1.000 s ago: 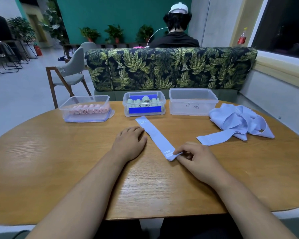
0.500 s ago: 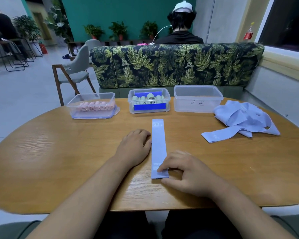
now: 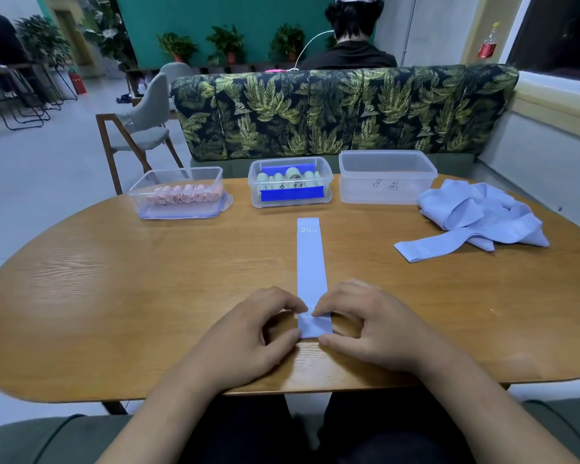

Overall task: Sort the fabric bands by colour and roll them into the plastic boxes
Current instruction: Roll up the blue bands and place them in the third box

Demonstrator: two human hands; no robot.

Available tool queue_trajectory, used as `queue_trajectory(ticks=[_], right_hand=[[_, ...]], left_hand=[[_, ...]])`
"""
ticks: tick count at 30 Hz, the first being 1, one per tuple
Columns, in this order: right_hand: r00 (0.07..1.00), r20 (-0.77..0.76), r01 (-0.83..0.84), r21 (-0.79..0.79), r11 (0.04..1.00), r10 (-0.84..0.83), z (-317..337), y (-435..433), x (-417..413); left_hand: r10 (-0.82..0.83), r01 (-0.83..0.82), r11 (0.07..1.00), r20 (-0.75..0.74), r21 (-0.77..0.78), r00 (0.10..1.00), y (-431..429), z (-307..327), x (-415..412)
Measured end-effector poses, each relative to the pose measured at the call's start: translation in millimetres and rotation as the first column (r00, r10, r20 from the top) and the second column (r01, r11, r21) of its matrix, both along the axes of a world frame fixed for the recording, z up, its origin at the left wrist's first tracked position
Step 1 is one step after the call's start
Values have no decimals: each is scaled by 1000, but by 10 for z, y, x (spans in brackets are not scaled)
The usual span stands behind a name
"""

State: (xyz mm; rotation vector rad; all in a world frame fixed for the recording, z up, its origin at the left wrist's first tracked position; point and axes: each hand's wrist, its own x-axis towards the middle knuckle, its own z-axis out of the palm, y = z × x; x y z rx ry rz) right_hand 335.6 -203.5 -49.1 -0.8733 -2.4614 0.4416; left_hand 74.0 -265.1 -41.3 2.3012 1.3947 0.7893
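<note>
A light blue fabric band point(image 3: 310, 262) lies straight on the wooden table point(image 3: 114, 296), pointing away from me. My left hand point(image 3: 248, 333) and my right hand point(image 3: 375, 326) pinch its near end from either side, thumbs under the edge. A heap of more light blue bands point(image 3: 476, 216) lies at the right. At the back stand three clear plastic boxes: the left box point(image 3: 178, 192) holds pink rolls, the middle box point(image 3: 290, 182) holds pale green rolls, and the right box point(image 3: 387, 175) holds nothing.
A leaf-patterned sofa back point(image 3: 345, 108) runs behind the table, with a person seated beyond it. A grey chair point(image 3: 141, 125) stands at the back left. The table's near edge is just under my wrists.
The band was turned from a slant to lie straight away from me. My left hand moved from beside the band to its near end, and both hands now pinch that end.
</note>
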Motion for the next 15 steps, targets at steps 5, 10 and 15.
queue_trajectory(ticks=[5,10,15], right_hand=[[999,-14,-29,18,999,29,-28,-11,1],[998,-40,-38,22,999,39,-47,3,-17],[999,-25,-25,18,1000,26,-25,7,-15]], left_hand=[[-75,77,996,-56,35,996,29,-11,44],[-46,48,997,-41,54,998,58,-43,45],[-76,83,992,-69,91,995,83,-72,47]])
